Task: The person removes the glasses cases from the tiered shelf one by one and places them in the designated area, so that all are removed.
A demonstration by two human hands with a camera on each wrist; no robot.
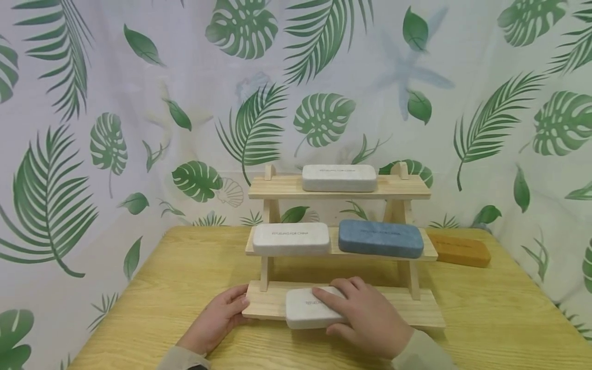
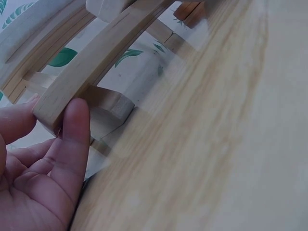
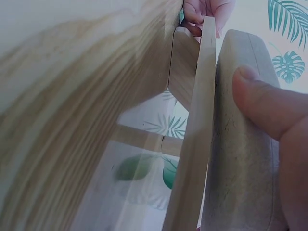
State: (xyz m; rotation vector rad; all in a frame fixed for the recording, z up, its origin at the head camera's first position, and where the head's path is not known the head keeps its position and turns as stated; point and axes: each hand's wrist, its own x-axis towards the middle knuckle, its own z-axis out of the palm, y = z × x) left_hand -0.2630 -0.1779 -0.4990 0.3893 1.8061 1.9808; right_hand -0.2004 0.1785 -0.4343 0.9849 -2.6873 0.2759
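Note:
A three-tier wooden display rack (image 1: 339, 195) stands on the table. At the left end of its lowest shelf, my left hand (image 1: 222, 314) pinches the board, as the left wrist view also shows. My right hand (image 1: 370, 318) grips a white glasses case (image 1: 300, 308) on that same shelf, fingers over the top and thumb (image 3: 260, 101) along its front side. The case overhangs the shelf's front edge a little. Another white glasses case (image 1: 291, 239) and a blue glasses case (image 1: 381, 239) lie side by side on the middle shelf. A third white case (image 1: 339, 178) sits on the top shelf.
An orange glasses case (image 1: 462, 251) lies on the table behind the rack's right side. The wood-grain table (image 1: 185, 272) reaches back to a leaf-printed curtain (image 1: 152, 92), which also runs along both sides.

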